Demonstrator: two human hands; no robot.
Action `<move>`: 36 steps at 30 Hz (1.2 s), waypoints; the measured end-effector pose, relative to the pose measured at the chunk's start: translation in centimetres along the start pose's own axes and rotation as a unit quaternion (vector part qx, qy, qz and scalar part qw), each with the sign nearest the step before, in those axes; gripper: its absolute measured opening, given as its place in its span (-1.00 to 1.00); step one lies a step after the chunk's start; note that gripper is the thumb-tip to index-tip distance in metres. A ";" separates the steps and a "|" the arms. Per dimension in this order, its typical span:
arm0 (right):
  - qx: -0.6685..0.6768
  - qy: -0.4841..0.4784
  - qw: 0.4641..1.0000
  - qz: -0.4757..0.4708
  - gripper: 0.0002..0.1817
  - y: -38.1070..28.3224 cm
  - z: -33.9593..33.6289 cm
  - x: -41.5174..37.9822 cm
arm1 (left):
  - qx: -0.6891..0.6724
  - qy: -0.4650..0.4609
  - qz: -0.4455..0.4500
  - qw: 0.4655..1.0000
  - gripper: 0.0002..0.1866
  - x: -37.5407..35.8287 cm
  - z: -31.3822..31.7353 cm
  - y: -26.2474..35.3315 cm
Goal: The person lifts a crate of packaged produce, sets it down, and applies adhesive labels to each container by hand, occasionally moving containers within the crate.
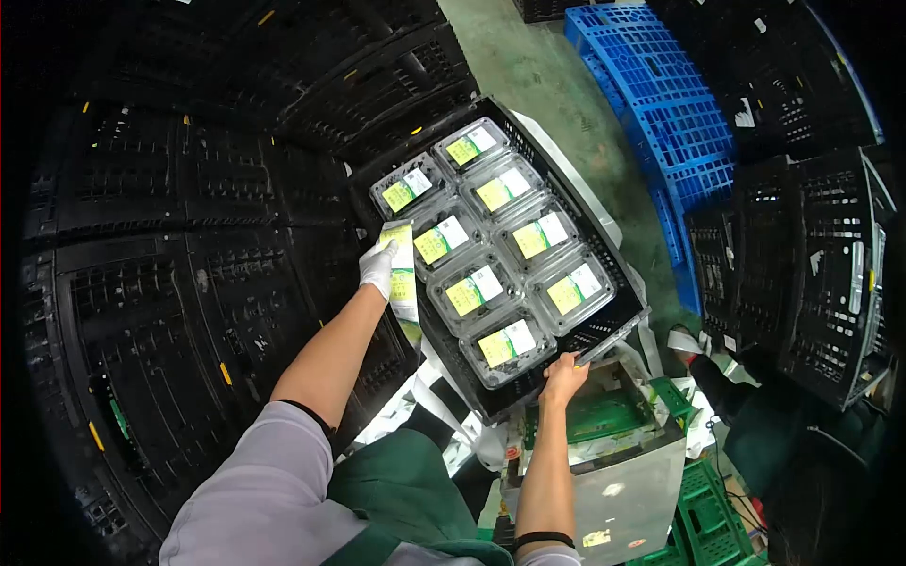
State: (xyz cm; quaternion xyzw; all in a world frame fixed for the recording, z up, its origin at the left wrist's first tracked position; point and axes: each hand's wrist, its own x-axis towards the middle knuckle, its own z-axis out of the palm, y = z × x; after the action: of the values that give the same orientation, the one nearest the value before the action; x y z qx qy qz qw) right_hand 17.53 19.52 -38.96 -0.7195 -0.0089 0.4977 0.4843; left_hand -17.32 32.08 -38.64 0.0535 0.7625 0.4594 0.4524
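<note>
My left hand (379,268), in a white glove, is closed on a strip of yellow-green and white labels (404,288). The strip hangs along the left side of a black plastic crate (612,325). Bare fingers of my right hand (564,379) are wrapped over the crate's near right corner. Inside the crate, two rows of clear plastic clamshell boxes (475,291) hold dark contents that I cannot make out. Each visible lid bears a yellow-green and white label (510,343). The crate sits tilted in my view.
Stacked black crates (142,302) wall off the left side, and more black crates (793,264) stand at right. A blue pallet (661,104) lies beyond. Below the crate are a grey metal machine (604,505) and green crates (713,514). Another person's dark sleeve (722,385) shows at right.
</note>
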 end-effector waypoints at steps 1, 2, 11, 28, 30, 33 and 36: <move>0.022 -0.001 1.000 0.008 -0.86 0.0 0.6 -0.4 | 0.025 0.003 0.023 0.999 -0.73 0.2 -0.1 0.2; 0.045 -0.002 0.999 0.018 -0.85 -0.1 1.2 -0.8 | 0.019 0.001 0.038 0.999 -0.74 0.2 -0.1 0.8; 0.066 -0.004 0.997 0.043 -0.68 11.8 6.6 -0.8 | 0.099 0.008 0.150 0.984 -0.85 1.5 0.3 2.7; -0.644 -0.122 0.744 -0.129 -0.56 3.0 1.4 5.8 | 0.565 -0.213 0.132 0.786 -0.77 -23.0 1.8 -17.3; -0.590 -0.009 0.782 -0.202 -0.59 -3.0 3.6 6.3 | 0.540 -0.285 0.240 0.754 -0.81 -21.6 5.1 -15.9; -0.344 0.060 0.906 -0.238 -0.60 -2.4 2.2 12.1 | 0.620 -0.259 0.367 0.643 -0.87 -16.4 11.9 -11.2; -0.280 0.080 0.953 -0.088 -0.25 3.2 -0.4 14.8 | 0.608 -0.190 0.434 0.637 -0.84 -9.4 15.6 -4.4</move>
State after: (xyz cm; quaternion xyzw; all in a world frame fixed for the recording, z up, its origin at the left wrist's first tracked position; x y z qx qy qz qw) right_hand 23.74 24.86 -51.70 -0.8600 -0.1726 0.3716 0.3040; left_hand 1.15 35.11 -38.54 0.7276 0.6556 0.0150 0.2012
